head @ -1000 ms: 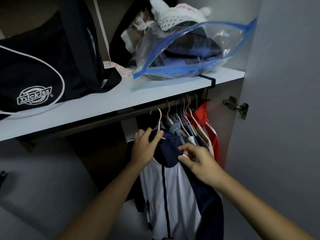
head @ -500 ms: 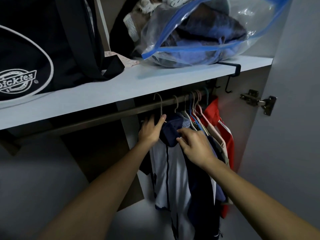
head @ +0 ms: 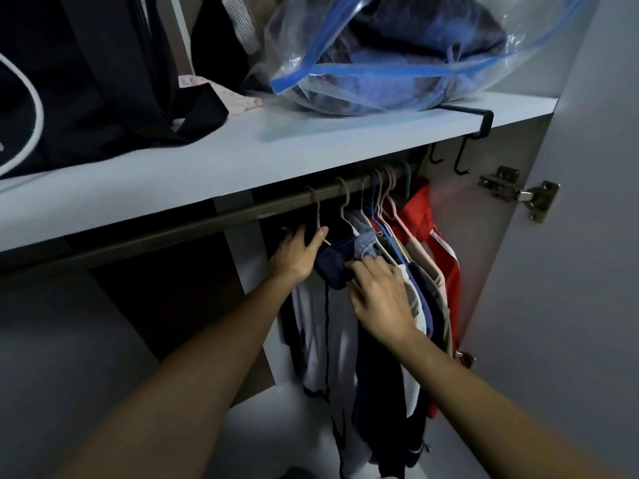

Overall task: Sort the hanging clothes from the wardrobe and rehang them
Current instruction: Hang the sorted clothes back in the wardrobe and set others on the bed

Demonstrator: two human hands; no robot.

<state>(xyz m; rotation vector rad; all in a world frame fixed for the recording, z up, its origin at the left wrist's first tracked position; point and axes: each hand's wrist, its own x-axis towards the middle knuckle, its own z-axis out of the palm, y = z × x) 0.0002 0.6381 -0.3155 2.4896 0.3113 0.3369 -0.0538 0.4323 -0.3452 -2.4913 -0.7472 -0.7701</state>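
Observation:
A white and navy jacket [head: 328,326] hangs on a beige hanger [head: 316,216] whose hook sits over the dark wardrobe rail [head: 193,226]. My left hand [head: 297,252] grips the hanger's shoulder and the navy collar just below the rail. My right hand [head: 378,295] lies with its fingers on the jacket's right shoulder, against the neighbouring clothes. To the right hang several more garments on hangers, among them a denim piece [head: 363,240] and a red jacket [head: 439,250] at the far end.
The white shelf [head: 311,150] above the rail carries a black bag [head: 86,81] at left and a clear blue-edged storage bag [head: 397,53] of clothes at right. A black double hook [head: 460,157] hangs from the shelf edge. The open door [head: 587,271] with its hinge [head: 518,193] stands at right.
The jacket on its hanger went up and into the wardrobe, and its hook now sits over the rail. Both hands moved with it, and the view has drawn closer.

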